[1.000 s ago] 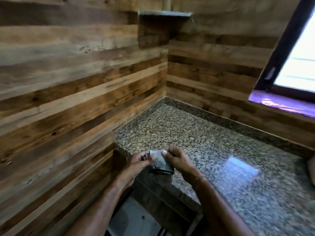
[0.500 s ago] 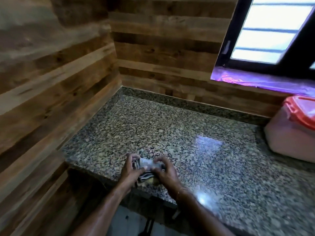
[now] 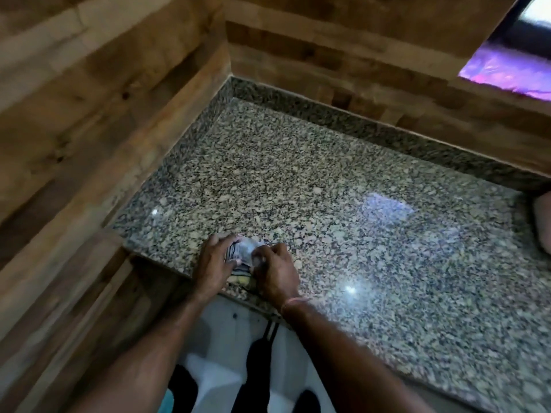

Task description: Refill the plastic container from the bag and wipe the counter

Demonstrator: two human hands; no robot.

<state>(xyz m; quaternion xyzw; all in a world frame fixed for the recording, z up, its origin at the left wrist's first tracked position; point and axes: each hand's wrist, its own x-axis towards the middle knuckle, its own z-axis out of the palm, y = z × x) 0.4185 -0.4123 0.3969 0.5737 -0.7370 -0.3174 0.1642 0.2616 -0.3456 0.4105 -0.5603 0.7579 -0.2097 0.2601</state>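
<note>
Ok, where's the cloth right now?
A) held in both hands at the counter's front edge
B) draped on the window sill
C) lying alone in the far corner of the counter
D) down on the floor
A: the left hand and the right hand both grip the folded cloth at the front edge of the counter.

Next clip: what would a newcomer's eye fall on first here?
The left hand and right hand grip a striped cloth together at the near edge of the speckled granite counter. Wood-plank walls box in the corner, and a purple-lit window sill glows at top right.
</note>
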